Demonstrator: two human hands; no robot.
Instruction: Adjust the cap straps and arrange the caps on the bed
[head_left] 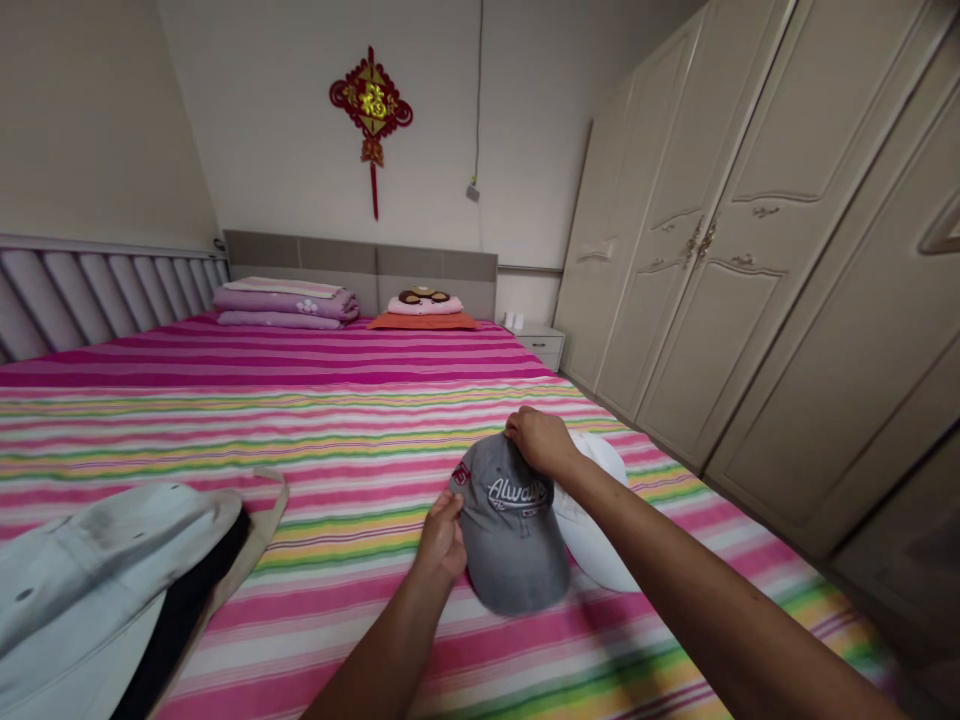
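Note:
A grey baseball cap (514,555) with "Always" lettered in white on its front is held over the bed, its brim toward me. My left hand (444,538) grips the cap's left edge between thumb and fingers. At the top of the crown, my right hand (541,440) is closed on the fabric. Just behind and to the right lies a white cap (600,545), partly covered by the grey cap and my right forearm.
Several pale and dark hats (112,590) lie stacked at the left on the striped bedsheet (352,560). Folded bedding (289,305) and a pillow pile (424,312) sit by the headboard (337,262). A wardrobe (675,230) lines the right side, beside a nightstand (541,345).

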